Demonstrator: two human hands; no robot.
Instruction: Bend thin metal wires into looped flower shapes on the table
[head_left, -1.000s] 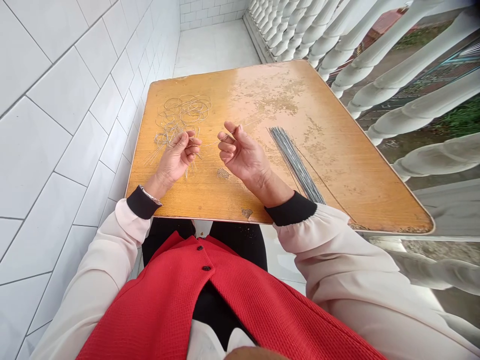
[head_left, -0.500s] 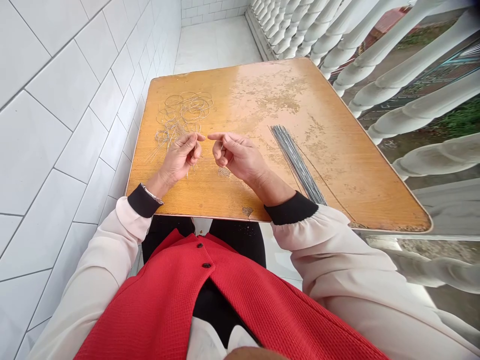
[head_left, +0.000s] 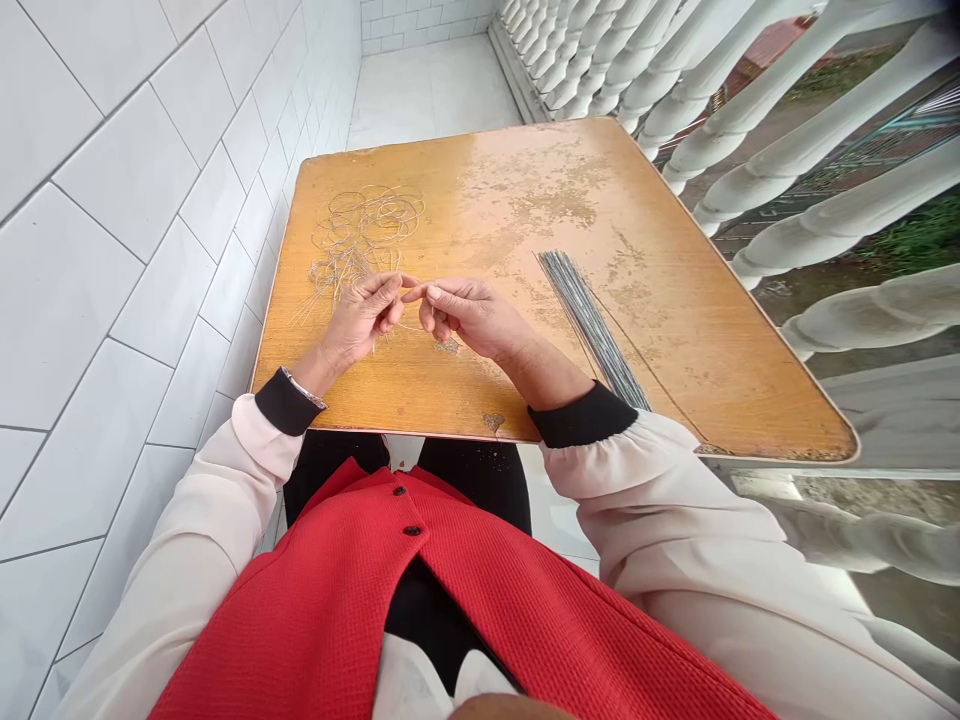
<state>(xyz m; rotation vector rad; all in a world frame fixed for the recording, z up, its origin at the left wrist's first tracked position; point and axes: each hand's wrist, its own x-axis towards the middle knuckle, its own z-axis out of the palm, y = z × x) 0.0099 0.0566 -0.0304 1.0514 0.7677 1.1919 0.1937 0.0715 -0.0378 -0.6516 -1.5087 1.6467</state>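
Over the near left part of the table, my left hand (head_left: 367, 312) is closed in a pinch on a thin wire. My right hand (head_left: 472, 315) pinches the wire too, its index finger meeting the left fingertips. A faint curve of the wire (head_left: 409, 327) shows below the fingers; most of it is hidden by them. Just beyond my left hand lies a loose tangle of bent, looped wires (head_left: 375, 215). To the right of my right hand, a bundle of straight grey wires (head_left: 596, 325) lies slantwise on the table, partly behind the right cuff.
The wooden table (head_left: 525, 390) has a worn, peeling top and rounded corners. A white tiled wall (head_left: 150, 300) runs close along its left side. White balusters (head_left: 810, 210) stand along the right. My knees are under the near edge.
My right hand has moved slightly left, closing the small gap, so the fingertips of both hands now meet. The wire bundle and the tangle stay where they were.
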